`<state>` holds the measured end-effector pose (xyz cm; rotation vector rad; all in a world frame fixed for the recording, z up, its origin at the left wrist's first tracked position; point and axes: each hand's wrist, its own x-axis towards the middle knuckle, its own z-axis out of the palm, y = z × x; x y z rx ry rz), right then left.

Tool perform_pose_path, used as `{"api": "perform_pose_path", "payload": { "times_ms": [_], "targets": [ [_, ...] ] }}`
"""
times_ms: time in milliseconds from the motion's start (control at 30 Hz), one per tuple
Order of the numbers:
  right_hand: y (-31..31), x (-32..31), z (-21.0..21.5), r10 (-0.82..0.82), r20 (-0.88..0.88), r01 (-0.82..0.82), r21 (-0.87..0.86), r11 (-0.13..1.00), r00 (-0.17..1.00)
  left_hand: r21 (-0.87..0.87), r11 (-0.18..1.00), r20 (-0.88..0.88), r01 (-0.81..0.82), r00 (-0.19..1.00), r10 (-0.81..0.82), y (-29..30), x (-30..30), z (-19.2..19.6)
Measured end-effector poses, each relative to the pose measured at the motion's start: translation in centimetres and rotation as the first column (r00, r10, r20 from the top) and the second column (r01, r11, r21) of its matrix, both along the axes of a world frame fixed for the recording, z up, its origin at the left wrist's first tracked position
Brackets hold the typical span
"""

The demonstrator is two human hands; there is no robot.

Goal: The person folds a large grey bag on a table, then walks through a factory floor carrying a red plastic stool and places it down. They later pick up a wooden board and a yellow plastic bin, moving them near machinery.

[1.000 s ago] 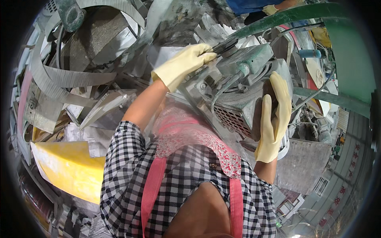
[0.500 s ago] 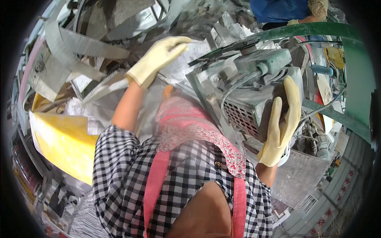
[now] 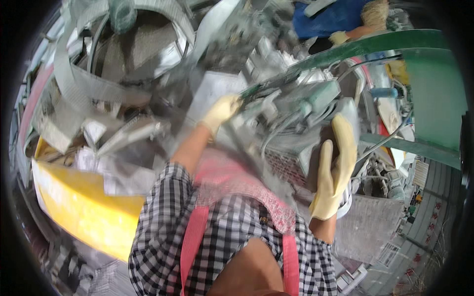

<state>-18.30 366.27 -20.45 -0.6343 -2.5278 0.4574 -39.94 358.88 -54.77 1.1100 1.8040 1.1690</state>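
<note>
I hold a grey metal box-shaped scrap unit (image 3: 296, 143) with a perforated side, wires and a pale green part against my chest. My right hand (image 3: 335, 167), in a yellow glove, is flat against its right side, fingers up. My left hand (image 3: 221, 112), also in a yellow glove, grips a bent metal piece at the unit's upper left edge; the picture is blurred there.
A heap of grey metal strips and sheets (image 3: 118, 93) lies ahead and left. A yellow bin (image 3: 79, 207) stands at the lower left. A green metal frame (image 3: 424, 98) runs on the right. Another person's blue sleeve (image 3: 331, 17) shows at the top.
My left hand swung out left toward the scrap heap, then came back onto the unit's upper left edge. My right hand stayed on the unit's side.
</note>
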Motion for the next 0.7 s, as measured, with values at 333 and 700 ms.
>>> {"api": "perform_pose_path", "payload": {
  "times_ms": [333,700],
  "targets": [
    [0.5,-0.2,0.5,0.033,0.009,-0.034,0.058,0.998,0.999,-0.156,0.988,-0.294,-0.011,0.955,-0.036,-1.1,-0.2,1.7],
    [0.3,0.1,-0.1,-0.033,0.020,0.033,0.005,0.999,0.999,0.020,1.000,-0.301,-0.003,0.954,0.009,0.0,-0.8,8.2]
  ]
}}
